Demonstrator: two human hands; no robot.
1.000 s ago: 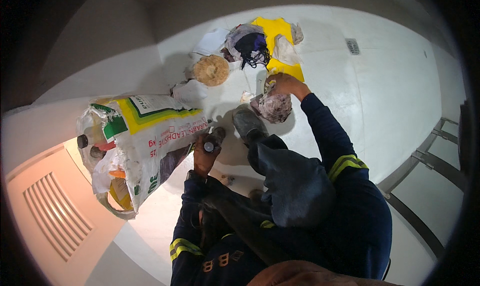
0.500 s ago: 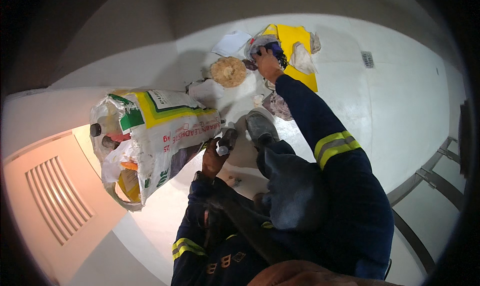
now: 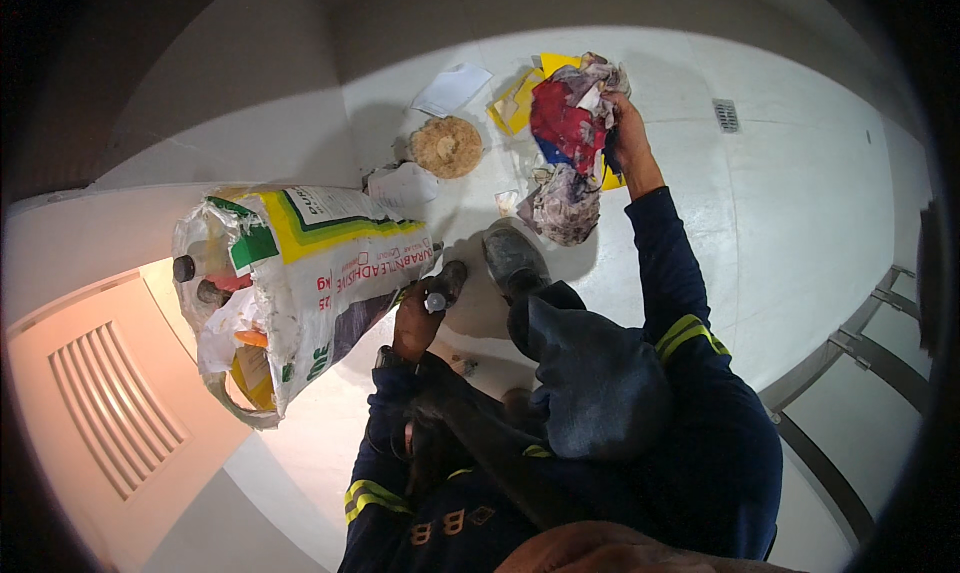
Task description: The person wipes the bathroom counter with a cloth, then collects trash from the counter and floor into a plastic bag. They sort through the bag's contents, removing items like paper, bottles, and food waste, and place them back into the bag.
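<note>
My right hand [image 3: 628,138] is closed on a bundle of crumpled rags [image 3: 570,113], red, blue and stained grey, over yellow sheets [image 3: 515,103] on the floor. Just below the bundle lies another mottled grey rag [image 3: 562,208]. Beside the big white, yellow and green plastic sack [image 3: 350,273], my left hand [image 3: 412,328] has its fingers curled at a dark object with a pale round end [image 3: 436,302]; its kind is unclear. The sack lies tilted, its mouth to the left, showing a black-capped bottle [image 3: 186,268], an orange piece [image 3: 252,339] and crumpled plastic.
A round tan fibrous pad [image 3: 446,148] and white papers [image 3: 452,90] lie on the floor beyond the sack. My dark boot [image 3: 515,258] stands in the middle. A louvred panel [image 3: 115,408] is at the left, a floor drain [image 3: 726,116] at the right, and metal rails [image 3: 830,473] far right.
My right hand has moved right and now grips the rag bundle, which shows red cloth. The yellow sheets are more covered. My left hand stays beside the sack.
</note>
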